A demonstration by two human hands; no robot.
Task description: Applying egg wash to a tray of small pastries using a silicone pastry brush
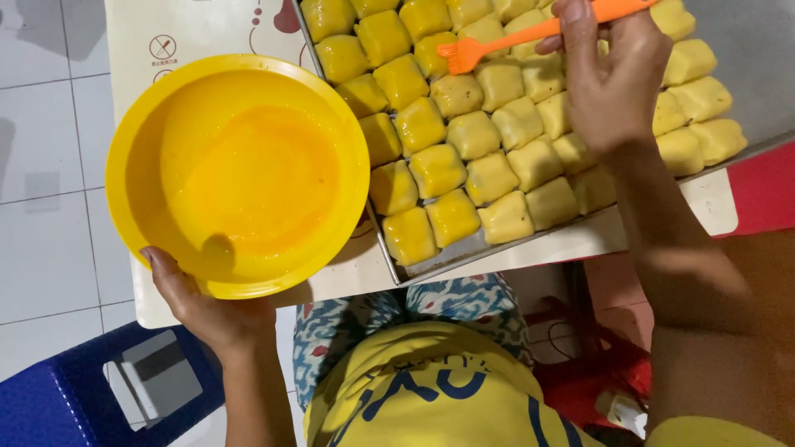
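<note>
White floor tiles (41, 165) fill the left of the view, with a blue plastic stool (66, 397) at the lower left corner.

Nearest item: lap of the person, yellow printed shirt (431, 389) over patterned blue-and-white cloth (464, 302), just below the desk edge.

Desk (580, 240): cream surface, its near edge running from lower left up to the right; a bare strip shows between that edge and the tray. Red surface (770, 190) beyond its right end.

Left hand (207, 310): closed on the near rim of a yellow plastic bowl (141, 141), thumb lying over the rim. Bowl overhangs the desk's left and near edges and holds beaten egg wash (257, 182). Bowl's right rim sits just beside the tray's corner.

Metal baking tray (745, 58): set at a slant, packed with rows of square dough buns (472, 136); those on the left are glossy yellow, those on the right paler. Bare metal shows at the tray's far right.

Right hand (609, 83): over the tray's middle, fingers clamped on an orange silicone pastry brush (530, 33). Bristles point left and rest on a bun in the far rows. Hands are well apart.
</note>
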